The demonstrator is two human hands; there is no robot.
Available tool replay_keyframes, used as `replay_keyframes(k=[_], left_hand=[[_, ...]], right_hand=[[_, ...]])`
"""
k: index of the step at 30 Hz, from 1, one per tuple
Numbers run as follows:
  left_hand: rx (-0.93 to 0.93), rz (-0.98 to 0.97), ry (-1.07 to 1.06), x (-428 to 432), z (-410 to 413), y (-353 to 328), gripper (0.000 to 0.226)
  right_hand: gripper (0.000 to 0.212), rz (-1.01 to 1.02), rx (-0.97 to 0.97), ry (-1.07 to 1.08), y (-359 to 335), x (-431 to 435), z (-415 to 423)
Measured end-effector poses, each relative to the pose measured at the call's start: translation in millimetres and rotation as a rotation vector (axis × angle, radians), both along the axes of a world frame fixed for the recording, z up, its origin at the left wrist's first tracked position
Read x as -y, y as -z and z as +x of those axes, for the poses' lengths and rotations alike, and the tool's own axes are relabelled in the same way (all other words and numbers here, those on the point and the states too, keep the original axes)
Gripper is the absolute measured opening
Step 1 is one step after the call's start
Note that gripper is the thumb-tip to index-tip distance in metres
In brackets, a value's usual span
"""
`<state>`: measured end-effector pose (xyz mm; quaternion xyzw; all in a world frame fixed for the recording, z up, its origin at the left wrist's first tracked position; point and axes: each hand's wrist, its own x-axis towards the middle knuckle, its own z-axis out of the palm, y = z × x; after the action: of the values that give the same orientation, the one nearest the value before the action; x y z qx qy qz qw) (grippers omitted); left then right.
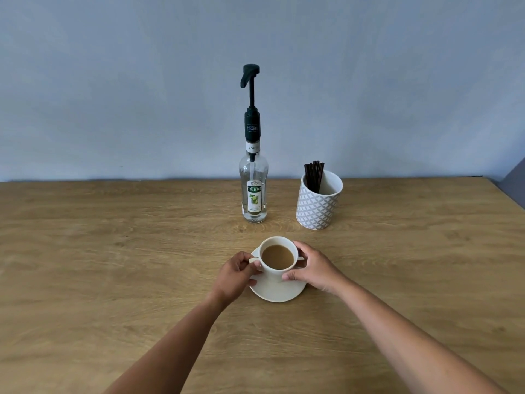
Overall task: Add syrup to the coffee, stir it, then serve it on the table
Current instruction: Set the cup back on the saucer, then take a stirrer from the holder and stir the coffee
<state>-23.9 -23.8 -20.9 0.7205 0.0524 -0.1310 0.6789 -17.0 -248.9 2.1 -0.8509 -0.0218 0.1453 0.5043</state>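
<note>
Two-handed grip on the cup of coffee, which stands on its saucer midway across the surface: left hand pinches the handle, right hand curls round the opposite wall. Nearer the far edge stand the syrup bottle and, to its right, a patterned holder of dark stirrers.

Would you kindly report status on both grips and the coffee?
Left grip, right grip: both holding the cup, on its saucer. Syrup bottle behind, untouched. Nothing between them.

Wooden table carries a saucer, syrup bottle and patterned pot.
</note>
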Motion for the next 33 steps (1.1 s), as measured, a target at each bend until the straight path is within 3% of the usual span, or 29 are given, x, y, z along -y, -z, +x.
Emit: replay_keyframes(k=[7,11,15,18,21,25,33], left_hand=[[-0.002,-0.027,-0.034,0.6,-0.7,-0.2,0.020],[0.005,-0.047,-0.053,0.8,-0.5,0.7,0.018],[0.009,-0.071,-0.054,0.5,-0.4,-0.9,0.015],[0.011,-0.067,-0.055,0.9,-0.2,-2.5,0.013],[0.011,-0.065,-0.061,1.7,-0.1,-3.3,0.012],[0.005,-0.060,-0.062,2.2,1.2,-3.0,0.009],[-0.012,-0.049,-0.073,1.7,2.4,1.9,0.005]], right_hand=[[0.109,-0.025,-0.056,-0.087,-13.3,6.8,5.3],[0.090,0.005,0.010,-0.034,-42.4,15.2,14.8],[0.033,-0.001,0.195,0.172,-74.5,23.3,44.3],[0.014,0.011,0.296,0.346,-95.7,29.5,74.3],[0.025,0.002,0.317,0.477,-108.4,36.9,106.4],[0.017,-0.106,0.304,0.576,-114.9,46.4,145.6],[0.027,-0.265,0.135,0.588,-114.3,55.2,184.3]])
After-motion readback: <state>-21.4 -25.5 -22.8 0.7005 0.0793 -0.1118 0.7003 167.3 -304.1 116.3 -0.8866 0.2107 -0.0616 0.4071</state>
